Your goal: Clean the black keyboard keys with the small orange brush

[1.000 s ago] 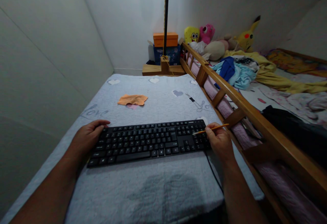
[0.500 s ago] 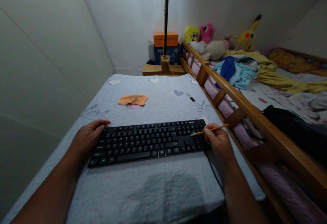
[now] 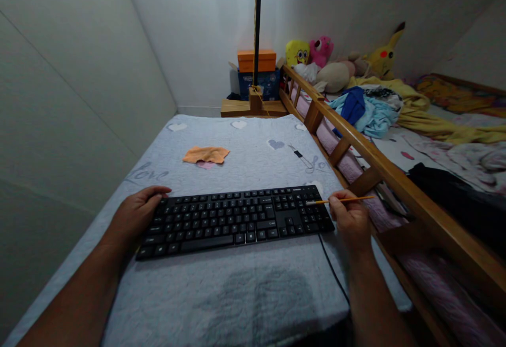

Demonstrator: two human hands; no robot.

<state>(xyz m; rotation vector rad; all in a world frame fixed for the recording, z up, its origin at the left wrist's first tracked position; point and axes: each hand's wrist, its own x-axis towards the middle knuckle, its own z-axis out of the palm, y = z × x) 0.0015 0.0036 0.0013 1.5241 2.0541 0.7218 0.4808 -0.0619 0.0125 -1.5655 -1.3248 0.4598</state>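
Note:
A black keyboard [image 3: 221,220] lies at a slight slant on the pale blue quilted cover [image 3: 245,294]. My left hand [image 3: 140,210] is closed on its left end, with some fingers hidden at the edge. Between the fingertips of my right hand [image 3: 350,214], just past the keyboard's right end, is a thin paintbrush [image 3: 358,199] with an orange handle. Its pale bristles point left over the number pad; whether they touch the keys I cannot tell.
An orange cloth [image 3: 206,154] lies beyond the keyboard, and metal tweezers [image 3: 298,154] with a black band lie farther right. A wooden rail [image 3: 367,162] runs along the right side. The keyboard's cable [image 3: 334,270] trails toward me.
My right hand has moved right with the paintbrush, off the keyboard's right end, so the bristles are now farther right over the number pad. My left hand and the keyboard stay put.

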